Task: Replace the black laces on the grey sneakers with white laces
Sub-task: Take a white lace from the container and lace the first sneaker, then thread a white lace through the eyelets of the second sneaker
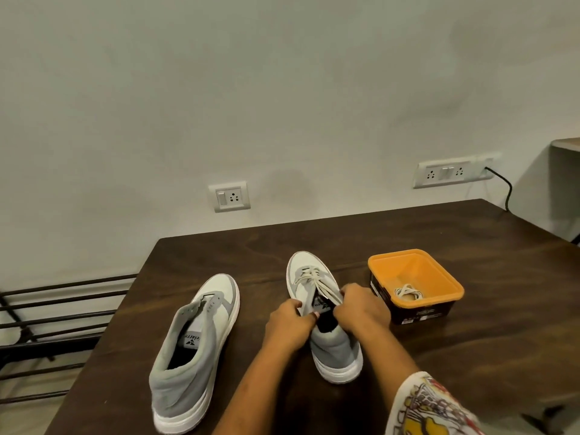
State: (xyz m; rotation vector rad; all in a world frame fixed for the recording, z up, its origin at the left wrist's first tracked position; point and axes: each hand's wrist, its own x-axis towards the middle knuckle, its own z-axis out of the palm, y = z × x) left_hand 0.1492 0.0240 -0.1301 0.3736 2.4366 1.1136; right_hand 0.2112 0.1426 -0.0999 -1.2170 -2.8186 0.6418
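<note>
A grey sneaker is held by both hands while a white lace sits in its eyelets.

On the dark wooden table the laced sneaker stands with its toe toward the wall. Its white lace is crossed through the front eyelets, and the loose strands run back to the right hand, by whose curled fingers they are pinched beside the tongue. The left side of the shoe's opening is gripped by the left hand, fingers bent around the edge. To the left, apart from the hands, the unlaced sneaker is placed, its eyelets bare. Just to the right of the right hand an orange container is seen, and in it a coiled lace, also white, is lying. A printed sleeve is visible on the right arm.
</note>
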